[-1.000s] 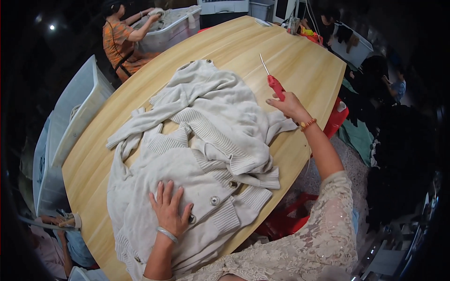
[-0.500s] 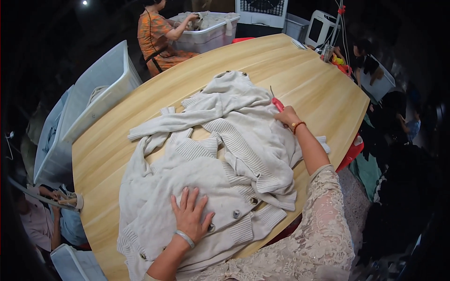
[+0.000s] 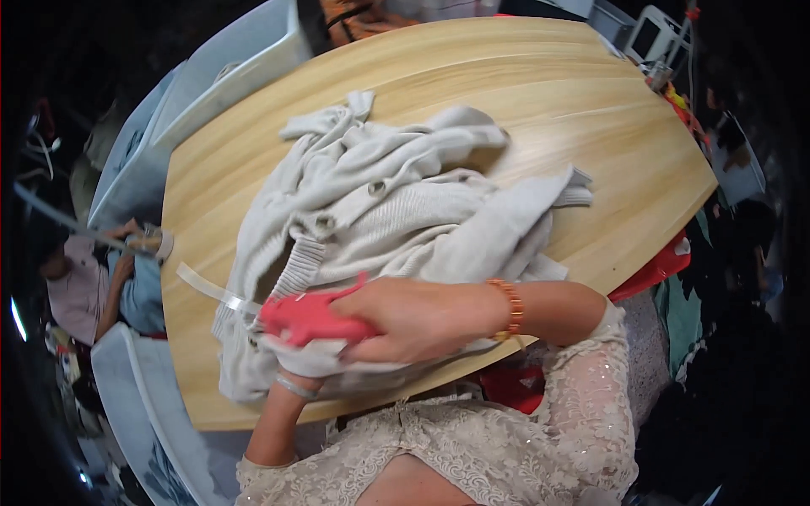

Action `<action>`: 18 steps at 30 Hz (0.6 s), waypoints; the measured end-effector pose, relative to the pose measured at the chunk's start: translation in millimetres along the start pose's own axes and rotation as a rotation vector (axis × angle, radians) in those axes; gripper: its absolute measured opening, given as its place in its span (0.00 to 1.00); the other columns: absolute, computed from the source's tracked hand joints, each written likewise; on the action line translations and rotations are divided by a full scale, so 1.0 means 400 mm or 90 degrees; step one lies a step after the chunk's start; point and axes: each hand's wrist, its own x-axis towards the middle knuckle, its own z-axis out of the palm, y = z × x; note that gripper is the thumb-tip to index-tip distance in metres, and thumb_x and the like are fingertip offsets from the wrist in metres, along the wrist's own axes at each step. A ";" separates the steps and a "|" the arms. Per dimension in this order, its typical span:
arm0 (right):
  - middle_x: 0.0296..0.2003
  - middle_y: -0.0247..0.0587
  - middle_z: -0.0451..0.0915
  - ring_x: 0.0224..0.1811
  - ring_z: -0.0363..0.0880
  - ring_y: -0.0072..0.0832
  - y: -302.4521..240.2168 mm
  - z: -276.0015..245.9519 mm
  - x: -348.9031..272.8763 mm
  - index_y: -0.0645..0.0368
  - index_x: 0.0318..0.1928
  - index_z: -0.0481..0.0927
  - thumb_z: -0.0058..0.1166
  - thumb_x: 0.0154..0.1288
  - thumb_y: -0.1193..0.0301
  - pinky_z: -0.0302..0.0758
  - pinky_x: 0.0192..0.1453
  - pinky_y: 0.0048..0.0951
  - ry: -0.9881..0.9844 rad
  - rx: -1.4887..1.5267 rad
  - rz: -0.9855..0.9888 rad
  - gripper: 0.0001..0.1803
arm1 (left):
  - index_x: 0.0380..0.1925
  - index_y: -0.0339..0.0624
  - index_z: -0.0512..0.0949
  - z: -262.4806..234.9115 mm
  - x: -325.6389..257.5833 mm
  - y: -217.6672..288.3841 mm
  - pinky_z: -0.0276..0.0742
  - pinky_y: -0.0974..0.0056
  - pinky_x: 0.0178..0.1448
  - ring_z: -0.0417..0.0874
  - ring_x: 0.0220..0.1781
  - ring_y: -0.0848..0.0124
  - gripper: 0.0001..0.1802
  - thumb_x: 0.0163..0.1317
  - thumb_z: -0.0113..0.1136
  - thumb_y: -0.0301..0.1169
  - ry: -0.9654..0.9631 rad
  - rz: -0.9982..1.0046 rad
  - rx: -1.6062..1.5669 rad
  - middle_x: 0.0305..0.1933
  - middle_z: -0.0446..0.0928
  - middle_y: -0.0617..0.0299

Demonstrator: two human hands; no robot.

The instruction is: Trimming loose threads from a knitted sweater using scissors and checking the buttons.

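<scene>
While a seated person [image 3: 78, 287] in a pink top is off to the L, a white bin [image 3: 126, 371] stands near L by the wood tbl [image 3: 540, 72]. L hand [image 3: 301, 380], near side, is mostly hid by pale cloth [image 3: 314, 361] & a red tool [image 3: 305, 319]; can't tell its fingers. Cream knit garment [image 3: 405, 232] w/ btns lies bunched mid-tbl, one cuff out R. R hand [image 3: 413, 319], w/ orange bracelet [image 3: 509, 310], has fingers clamped round the tool, a bit blurred.
</scene>
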 end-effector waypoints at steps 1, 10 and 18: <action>0.31 0.52 0.81 0.34 0.81 0.38 0.029 -0.005 -0.028 0.64 0.48 0.77 0.57 0.59 0.70 0.75 0.43 0.38 0.081 -0.038 0.016 0.17 | 0.59 0.49 0.73 -0.048 -0.036 0.068 0.62 0.50 0.74 0.69 0.68 0.52 0.31 0.56 0.67 0.45 -0.193 -0.005 0.496 0.66 0.69 0.48; 0.29 0.50 0.82 0.31 0.80 0.37 0.256 -0.104 -0.206 0.65 0.41 0.81 0.60 0.63 0.69 0.74 0.38 0.36 0.505 -0.294 0.278 0.12 | 0.46 0.34 0.80 -0.164 -0.117 0.170 0.76 0.60 0.54 0.82 0.47 0.56 0.13 0.60 0.60 0.19 0.318 0.081 0.176 0.44 0.81 0.49; 0.29 0.50 0.80 0.31 0.77 0.34 0.144 -0.020 -0.037 0.64 0.43 0.81 0.60 0.65 0.71 0.73 0.40 0.35 0.387 -0.308 0.235 0.10 | 0.51 0.34 0.76 -0.052 0.138 0.074 0.73 0.56 0.47 0.79 0.46 0.55 0.32 0.53 0.71 0.47 0.353 0.208 0.366 0.44 0.79 0.49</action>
